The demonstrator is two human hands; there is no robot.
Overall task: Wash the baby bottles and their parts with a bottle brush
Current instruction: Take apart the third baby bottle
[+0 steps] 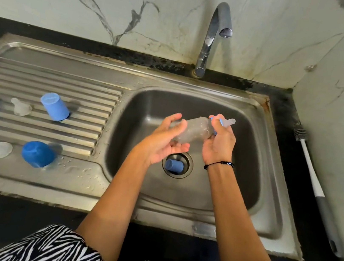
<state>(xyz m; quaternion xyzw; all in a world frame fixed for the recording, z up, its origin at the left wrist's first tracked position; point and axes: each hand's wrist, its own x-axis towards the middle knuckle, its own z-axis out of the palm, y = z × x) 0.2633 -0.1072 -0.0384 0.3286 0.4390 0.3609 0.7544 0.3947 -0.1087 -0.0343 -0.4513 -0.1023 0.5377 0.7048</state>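
I hold a clear, water-beaded plastic baby bottle [193, 131] lying nearly flat over the basin of the stainless steel sink [248, 164]. My left hand [164, 142] cups the base end with fingers and thumb curled round the body. My right hand [220, 143] grips the neck, fingers wrapped on the blue screw collar [214, 123], with the translucent silicone teat [229, 122] poking out past them.

I judge this to be the dismantling step: the collar looks ready to be twisted off before any scrubbing. The tap [216, 36] shows no running water.

The next move calls for a counter-twist, left hand bracing the wet bottle so it does not slip, right hand turning the collar. After that I need the white-handled bottle brush [309, 160], which lies on the dark counter to the right of the sink, well apart from both hands.

A small blue cap [173, 166] sits in the drain [188, 164] below. On the ribbed drainboard [46, 80] to the left lie two blue caps, two clear teats and blue collars, already separated.
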